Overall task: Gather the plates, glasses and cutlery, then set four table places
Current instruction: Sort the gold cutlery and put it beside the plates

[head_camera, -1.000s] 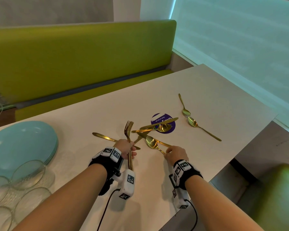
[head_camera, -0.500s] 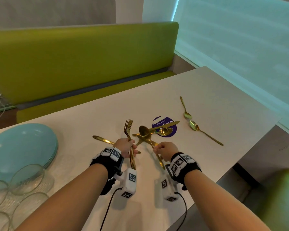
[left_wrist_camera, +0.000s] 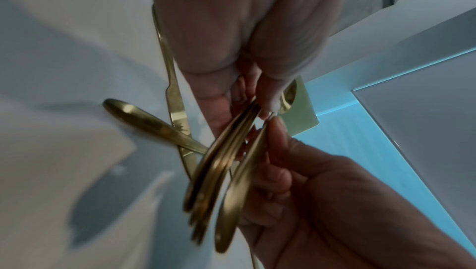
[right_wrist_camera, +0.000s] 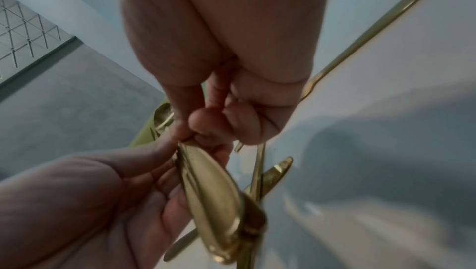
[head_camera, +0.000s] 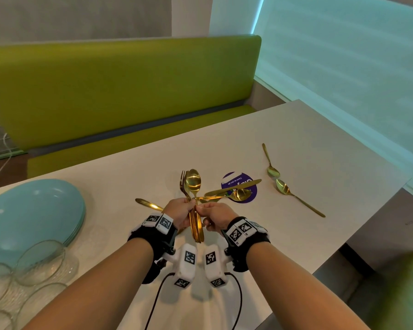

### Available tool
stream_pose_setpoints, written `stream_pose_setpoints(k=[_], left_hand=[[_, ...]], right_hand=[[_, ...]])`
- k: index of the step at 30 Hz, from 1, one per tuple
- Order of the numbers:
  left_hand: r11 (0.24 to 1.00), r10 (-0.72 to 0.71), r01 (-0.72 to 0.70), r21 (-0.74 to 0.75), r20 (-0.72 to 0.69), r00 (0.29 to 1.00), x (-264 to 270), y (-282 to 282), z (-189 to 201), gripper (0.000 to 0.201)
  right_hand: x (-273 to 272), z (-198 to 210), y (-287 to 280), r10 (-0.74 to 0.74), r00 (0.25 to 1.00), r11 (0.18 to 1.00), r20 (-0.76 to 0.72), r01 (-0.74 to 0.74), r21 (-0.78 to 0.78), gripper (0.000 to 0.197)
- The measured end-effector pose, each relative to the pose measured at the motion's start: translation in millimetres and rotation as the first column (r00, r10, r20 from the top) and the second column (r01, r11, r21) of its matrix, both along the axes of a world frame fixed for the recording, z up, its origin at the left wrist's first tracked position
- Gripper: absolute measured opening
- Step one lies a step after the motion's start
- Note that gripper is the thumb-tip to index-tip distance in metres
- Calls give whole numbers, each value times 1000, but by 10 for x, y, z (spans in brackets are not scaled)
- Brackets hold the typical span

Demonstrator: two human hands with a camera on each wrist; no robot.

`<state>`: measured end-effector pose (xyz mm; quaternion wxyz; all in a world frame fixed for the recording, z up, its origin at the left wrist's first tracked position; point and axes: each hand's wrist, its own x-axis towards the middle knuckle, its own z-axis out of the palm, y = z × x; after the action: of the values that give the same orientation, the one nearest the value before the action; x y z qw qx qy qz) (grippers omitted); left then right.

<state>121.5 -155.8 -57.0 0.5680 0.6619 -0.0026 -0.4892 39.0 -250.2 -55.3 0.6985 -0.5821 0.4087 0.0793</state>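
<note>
My left hand (head_camera: 191,207) grips a bundle of gold forks (head_camera: 183,182) upright above the white table (head_camera: 320,144). My right hand (head_camera: 201,210) pinches the handle of a gold spoon (head_camera: 193,181) and holds it against the forks. In the left wrist view the fork handles (left_wrist_camera: 219,171) lie beside the spoon handle (left_wrist_camera: 239,192). In the right wrist view the spoon handle (right_wrist_camera: 211,192) covers the forks. On the table lie a knife (head_camera: 233,187) and a spoon (head_camera: 239,194) over a purple sticker (head_camera: 248,184), two more spoons (head_camera: 296,198) to the right, and a knife handle (head_camera: 149,204) left of my hands.
A stack of pale blue plates (head_camera: 31,210) sits at the table's left, with several clear glasses (head_camera: 38,263) in front of it. A green bench (head_camera: 119,91) runs behind the table. The table's right edge (head_camera: 367,222) drops off toward a green seat.
My right hand lifted a spoon off the pile, turned it upright and brought it left against the forks in my left hand. Both hands rose slightly.
</note>
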Motion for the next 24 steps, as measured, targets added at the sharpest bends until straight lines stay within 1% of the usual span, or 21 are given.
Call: stream_pose_setpoints(k=[2, 4, 7, 10, 16, 19, 21, 23, 24], left_hand=[[1000, -4, 4, -3, -4, 1000, 23, 3, -8, 17], [1000, -12, 12, 1, 6, 1000, 34, 16, -2, 15], [1000, -24, 24, 3, 7, 1000, 50, 35, -27, 14], [1000, -25, 25, 8, 18, 1000, 64, 46, -58, 14], [998, -15, 12, 59, 50, 999, 108, 78, -79, 18], [997, 9, -13, 75, 63, 998, 139, 85, -107, 16], [997, 35, -38, 67, 50, 998, 168, 64, -110, 13], [996, 48, -52, 69, 50, 998, 212, 33, -108, 15], [995, 61, -65, 71, 50, 997, 237, 18, -103, 15]], right_hand=[[20, -14, 16, 10, 1000, 1000, -16, -10, -15, 21], [38, -39, 24, 14, 999, 998, -38, -16, -58, 18], [62, -69, 23, 59, 995, 978, -77, -73, -195, 12], [89, -57, 33, 94, 991, 952, -96, -117, -284, 14], [153, -100, 34, 156, 978, 922, -139, -195, -336, 18], [218, -112, 27, 164, 978, 918, -128, -199, -342, 20], [257, -91, 26, 176, 973, 918, -150, -217, -332, 17], [278, -116, -59, 185, 964, 902, -192, -244, -357, 8], [274, -110, -122, 160, 963, 901, -215, -232, -367, 6]])
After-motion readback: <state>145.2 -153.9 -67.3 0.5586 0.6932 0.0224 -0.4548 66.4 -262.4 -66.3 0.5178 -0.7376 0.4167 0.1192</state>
